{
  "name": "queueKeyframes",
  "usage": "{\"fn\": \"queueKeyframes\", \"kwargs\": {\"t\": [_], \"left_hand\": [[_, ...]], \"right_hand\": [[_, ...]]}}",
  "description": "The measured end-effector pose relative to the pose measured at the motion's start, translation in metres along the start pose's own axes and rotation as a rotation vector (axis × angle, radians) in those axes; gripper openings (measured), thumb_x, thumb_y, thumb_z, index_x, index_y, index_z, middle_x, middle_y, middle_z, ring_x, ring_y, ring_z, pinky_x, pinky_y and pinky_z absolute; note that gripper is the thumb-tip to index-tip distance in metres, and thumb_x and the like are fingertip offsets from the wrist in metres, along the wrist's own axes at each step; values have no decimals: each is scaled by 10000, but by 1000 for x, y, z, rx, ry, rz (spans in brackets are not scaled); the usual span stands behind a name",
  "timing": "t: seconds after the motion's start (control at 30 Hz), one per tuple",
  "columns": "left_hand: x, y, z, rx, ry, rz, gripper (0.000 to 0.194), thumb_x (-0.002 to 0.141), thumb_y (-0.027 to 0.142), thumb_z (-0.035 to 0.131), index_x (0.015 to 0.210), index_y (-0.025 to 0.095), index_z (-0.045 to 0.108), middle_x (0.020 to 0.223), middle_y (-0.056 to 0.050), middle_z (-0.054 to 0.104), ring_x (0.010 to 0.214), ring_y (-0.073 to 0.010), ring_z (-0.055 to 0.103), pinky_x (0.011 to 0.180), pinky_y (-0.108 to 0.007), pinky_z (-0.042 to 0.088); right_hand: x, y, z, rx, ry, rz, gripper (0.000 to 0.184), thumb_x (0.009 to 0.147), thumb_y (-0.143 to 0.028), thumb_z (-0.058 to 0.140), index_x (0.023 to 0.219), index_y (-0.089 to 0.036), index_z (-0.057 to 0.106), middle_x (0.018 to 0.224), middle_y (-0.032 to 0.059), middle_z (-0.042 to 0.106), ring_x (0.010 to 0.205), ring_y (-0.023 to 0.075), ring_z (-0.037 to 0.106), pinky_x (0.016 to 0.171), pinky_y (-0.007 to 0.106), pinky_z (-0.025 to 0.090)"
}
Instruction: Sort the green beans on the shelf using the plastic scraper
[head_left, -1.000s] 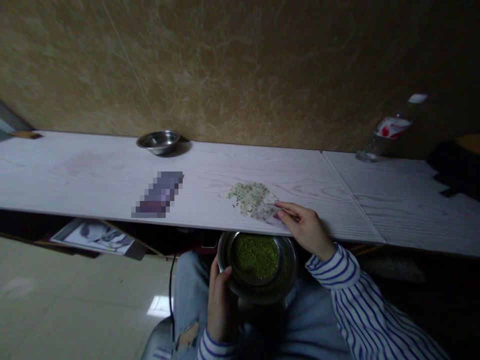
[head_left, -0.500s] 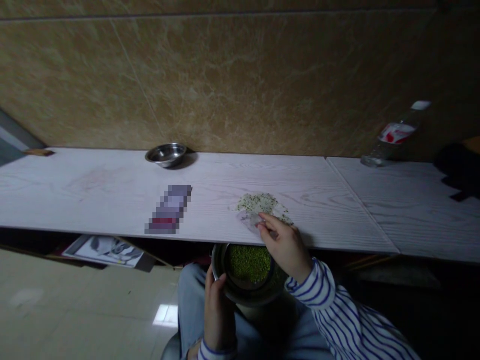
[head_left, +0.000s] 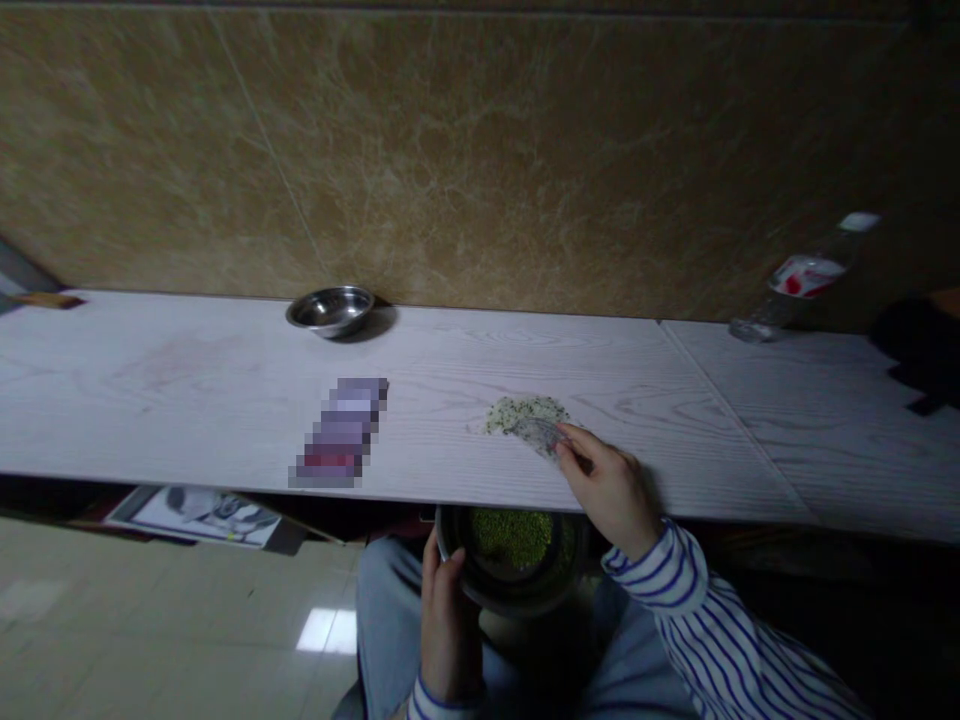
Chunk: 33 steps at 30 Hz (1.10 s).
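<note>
My left hand [head_left: 448, 615] is closed on the left rim of a metal bowl [head_left: 517, 603], held over my lap just below the counter edge. Inside the bowl lie many small green beans [head_left: 514, 537], which look like mung beans. My right hand [head_left: 611, 487] pinches a thin, clear piece of plastic [head_left: 538, 434] between thumb and fingers. The plastic touches or hovers at the front of a spread of white grains mixed with green bits [head_left: 529, 408] on the counter, partly covering it. I cannot tell whether the plastic is a lid or a scraper.
A pale wood-grain counter [head_left: 442, 360] runs along a tiled wall. An empty steel bowl [head_left: 330, 315] stands at the back left, with a blurred-out flat object [head_left: 341, 435] before it. At the right stands a plastic bottle [head_left: 806, 277]. Below is an open drawer [head_left: 199, 517].
My right hand has moved to the right with the clear plastic piece, and the spread of grains looks narrower. My left hand still holds the bowl. The view has shifted slightly.
</note>
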<state>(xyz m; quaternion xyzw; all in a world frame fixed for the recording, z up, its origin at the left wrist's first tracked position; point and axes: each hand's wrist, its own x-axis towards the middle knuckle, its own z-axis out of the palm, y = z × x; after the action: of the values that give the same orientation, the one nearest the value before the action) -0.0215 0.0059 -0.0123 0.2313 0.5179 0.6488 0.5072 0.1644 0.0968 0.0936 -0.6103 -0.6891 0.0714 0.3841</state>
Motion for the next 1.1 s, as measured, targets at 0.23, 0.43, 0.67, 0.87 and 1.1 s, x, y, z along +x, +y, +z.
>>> {"fn": "queueKeyframes", "kwargs": {"t": [0.23,0.43,0.67,0.87,1.1], "left_hand": [[-3,10,6,-21,-24,-55,391,742,396,722,1110,266,733,1374,-88,645,1366,-355,506,1101,-497,429],[-3,12,8,-3,-20,-92,461,733,390,727,1181,281,718,1325,-80,677,1370,-355,502,1112,-499,426],[-4,14,8,-23,29,-103,466,749,387,698,1202,278,715,1316,-81,683,1364,-358,510,1118,-504,418],[-5,19,7,-12,6,-102,440,769,397,691,1193,280,713,1352,-77,663,1387,-345,486,1136,-498,390],[-5,21,3,-15,-19,-91,477,749,399,706,1212,284,704,1335,-85,673,1321,-351,550,1087,-508,444]], "right_hand": [[12,15,-13,100,-4,21,299,899,-287,573,1120,-199,754,989,89,812,862,245,782,754,335,627],[26,13,-12,0,-25,-37,303,916,-282,554,1133,-213,754,1064,96,798,911,261,770,817,381,610],[31,6,2,-61,-58,-111,296,924,-248,541,1122,-229,760,1063,84,799,900,253,760,841,388,590],[27,1,1,4,-123,-98,273,915,-239,563,1099,-223,764,1025,72,806,873,243,762,823,389,590],[21,0,-6,123,-169,-81,245,913,-262,583,1072,-240,768,1034,51,805,907,224,761,833,357,603]]}}
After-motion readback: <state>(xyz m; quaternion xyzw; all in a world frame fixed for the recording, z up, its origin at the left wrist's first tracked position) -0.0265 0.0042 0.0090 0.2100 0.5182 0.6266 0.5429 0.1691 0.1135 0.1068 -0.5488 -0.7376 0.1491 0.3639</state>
